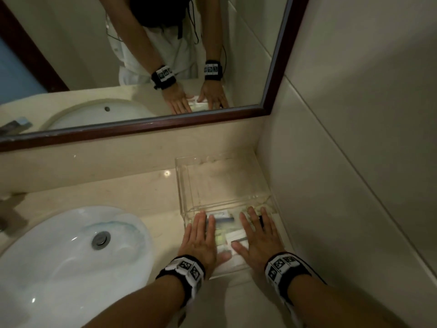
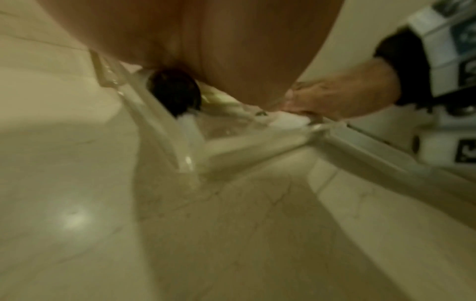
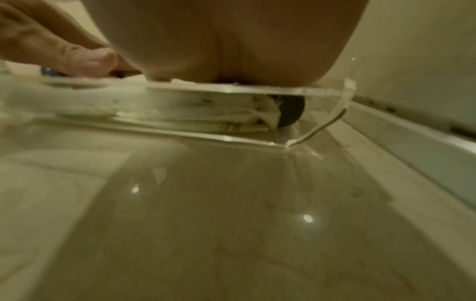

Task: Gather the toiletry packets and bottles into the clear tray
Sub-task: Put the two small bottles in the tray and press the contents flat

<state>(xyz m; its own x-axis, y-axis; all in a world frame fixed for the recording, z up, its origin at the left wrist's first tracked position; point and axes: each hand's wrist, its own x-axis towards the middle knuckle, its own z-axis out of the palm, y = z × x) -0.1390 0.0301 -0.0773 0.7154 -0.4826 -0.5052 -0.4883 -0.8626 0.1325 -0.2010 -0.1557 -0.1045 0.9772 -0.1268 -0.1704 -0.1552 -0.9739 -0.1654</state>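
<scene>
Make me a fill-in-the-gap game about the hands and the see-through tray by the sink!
1. Both hands lie ____ on the packets, fingers straight.
2. The clear tray sits to the ____ of the sink.
3. The left hand and right hand also show in the ____ above.

Missing: flat; right; mirror
</scene>
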